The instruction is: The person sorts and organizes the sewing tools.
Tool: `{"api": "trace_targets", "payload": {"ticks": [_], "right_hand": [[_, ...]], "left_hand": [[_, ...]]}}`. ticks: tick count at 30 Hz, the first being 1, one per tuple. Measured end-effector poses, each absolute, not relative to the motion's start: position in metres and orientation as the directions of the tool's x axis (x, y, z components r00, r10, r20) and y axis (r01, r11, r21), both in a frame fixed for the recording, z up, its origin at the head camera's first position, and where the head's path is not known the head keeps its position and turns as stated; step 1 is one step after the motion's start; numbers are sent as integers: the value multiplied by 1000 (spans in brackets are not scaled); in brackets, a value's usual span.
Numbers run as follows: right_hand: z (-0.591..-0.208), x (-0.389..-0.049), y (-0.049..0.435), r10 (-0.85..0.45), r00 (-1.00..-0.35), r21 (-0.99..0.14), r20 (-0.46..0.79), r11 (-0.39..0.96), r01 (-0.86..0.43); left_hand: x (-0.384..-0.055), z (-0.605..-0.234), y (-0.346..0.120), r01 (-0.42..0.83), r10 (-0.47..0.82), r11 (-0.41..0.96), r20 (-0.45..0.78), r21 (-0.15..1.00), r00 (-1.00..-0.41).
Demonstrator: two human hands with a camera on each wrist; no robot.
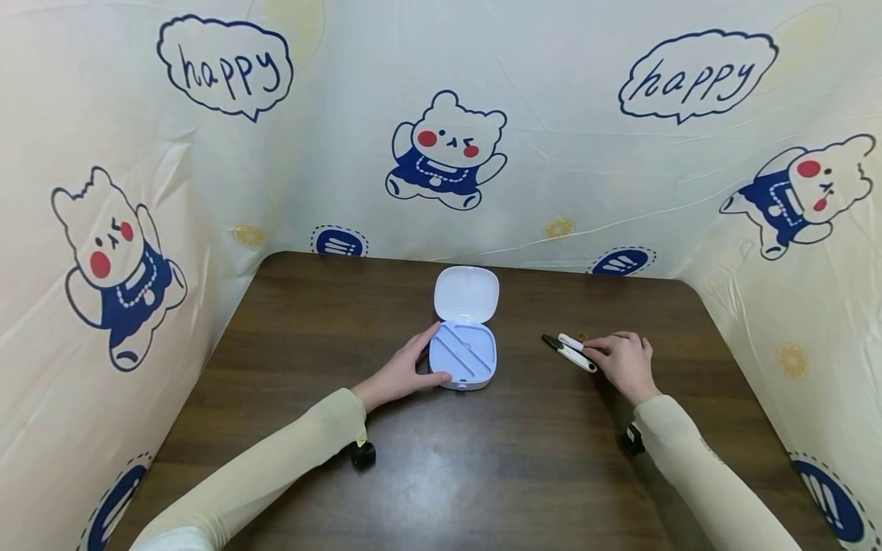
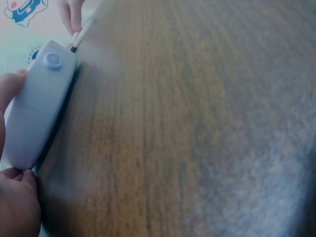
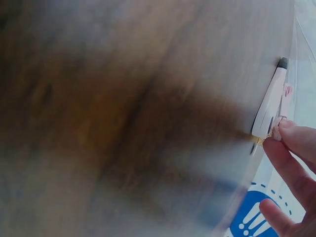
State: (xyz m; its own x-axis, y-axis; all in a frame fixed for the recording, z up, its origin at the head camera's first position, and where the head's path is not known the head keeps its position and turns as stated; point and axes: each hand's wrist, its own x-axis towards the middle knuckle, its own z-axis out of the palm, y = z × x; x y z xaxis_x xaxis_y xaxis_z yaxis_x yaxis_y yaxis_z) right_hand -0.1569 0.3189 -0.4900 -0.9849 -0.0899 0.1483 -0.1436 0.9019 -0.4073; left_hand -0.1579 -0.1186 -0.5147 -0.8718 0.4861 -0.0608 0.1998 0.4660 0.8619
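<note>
A pale lavender case (image 1: pixel 463 352), divided inside by two slanting ridges, lies with its white lid (image 1: pixel 466 295) tipped back. My left hand (image 1: pixel 403 371) grips its left side, thumb at the front corner; a round button (image 2: pixel 53 60) shows on the case's front in the left wrist view. To the right lies a slim white item with a black end (image 1: pixel 577 359). Beside it is a short pinkish-white stick (image 1: pixel 570 342), whose near end my right hand (image 1: pixel 625 363) pinches between thumb and forefinger. What kind these two are, I cannot tell.
A small gold-coloured thing (image 1: pixel 583 337) lies just behind the pinkish stick, near the right fingertips. The dark wooden table (image 1: pixel 427 474) is bordered at the back and sides by a pale printed cloth (image 1: pixel 551 168). Dark wrist cameras hang under both sleeves.
</note>
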Motion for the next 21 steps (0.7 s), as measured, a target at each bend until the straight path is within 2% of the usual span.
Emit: {"api": "trace_targets", "payload": {"ticks": [21], "right_hand": [[-485,-153,313,-86,-969,-439,229,880,-182]], "left_hand": [[-157,-515,-119,183,483,473,-80,862,-872]]}}
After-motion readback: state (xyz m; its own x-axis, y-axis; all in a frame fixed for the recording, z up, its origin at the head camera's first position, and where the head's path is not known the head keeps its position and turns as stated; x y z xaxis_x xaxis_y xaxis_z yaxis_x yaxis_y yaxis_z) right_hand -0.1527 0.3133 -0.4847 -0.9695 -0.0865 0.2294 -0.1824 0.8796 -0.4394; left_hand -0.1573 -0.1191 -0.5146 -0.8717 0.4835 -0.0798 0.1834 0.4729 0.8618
